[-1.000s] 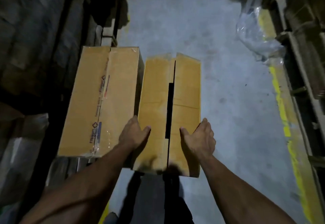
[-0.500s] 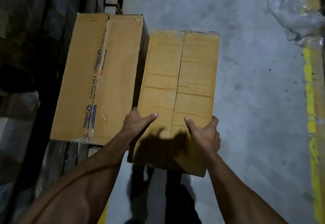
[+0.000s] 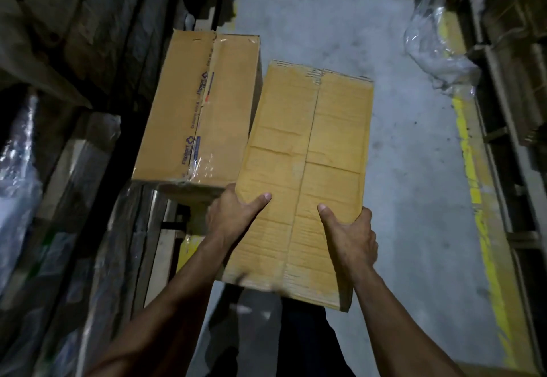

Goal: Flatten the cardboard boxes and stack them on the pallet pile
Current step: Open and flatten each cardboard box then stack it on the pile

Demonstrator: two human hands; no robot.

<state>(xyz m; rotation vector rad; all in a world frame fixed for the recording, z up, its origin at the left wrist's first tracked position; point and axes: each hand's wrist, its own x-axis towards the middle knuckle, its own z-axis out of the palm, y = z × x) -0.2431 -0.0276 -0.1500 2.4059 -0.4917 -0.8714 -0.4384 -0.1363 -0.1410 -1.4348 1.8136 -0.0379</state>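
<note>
A taped box (image 3: pixel 198 110) rests on the pallet (image 3: pixel 159 228), not flattened. The left hand (image 3: pixel 233 217) and right hand (image 3: pixel 349 234) each clasp a side of the plain box (image 3: pixel 305 175), lifted over the floor (image 3: pixel 414 199); flattening and stacking both look outstanding.

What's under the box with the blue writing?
The taped box rests on a wooden pallet, seen at its near edge. Anything directly beneath is covered by the box.

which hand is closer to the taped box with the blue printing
Left. The left hand grips the held box just below the taped box's near corner; the right hand is across the held box.
</note>
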